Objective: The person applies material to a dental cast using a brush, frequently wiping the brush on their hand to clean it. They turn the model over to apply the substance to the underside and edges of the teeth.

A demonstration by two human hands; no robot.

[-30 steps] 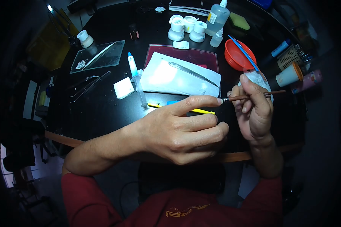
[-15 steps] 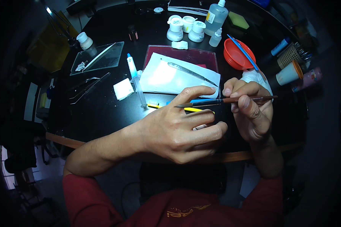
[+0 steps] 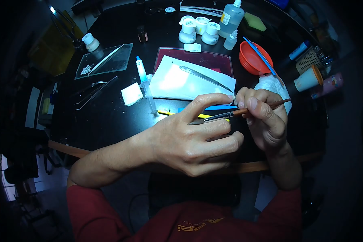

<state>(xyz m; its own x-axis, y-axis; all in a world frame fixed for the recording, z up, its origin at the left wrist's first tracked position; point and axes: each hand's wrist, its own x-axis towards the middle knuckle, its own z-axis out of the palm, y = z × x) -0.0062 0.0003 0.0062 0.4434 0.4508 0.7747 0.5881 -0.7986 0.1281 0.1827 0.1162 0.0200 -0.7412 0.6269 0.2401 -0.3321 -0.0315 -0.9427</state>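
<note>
Right hand (image 3: 266, 121) clamped on brush (image 3: 224, 116), over near edge of surface (image 3: 109, 117). Bristle tip rests on left hand (image 3: 185, 143): index extended, other fingers curled, grip underneath hidden, cannot tell. Judging: mid-work, brush in use, jars (image 3: 199, 30) capped.

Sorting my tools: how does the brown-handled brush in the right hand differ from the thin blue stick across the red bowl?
The brown-handled brush is held in the right hand, nearly level, tip over the left hand; the thin blue stick lies unheld, slanting across the red plastic bowl. Both are slim.
</note>
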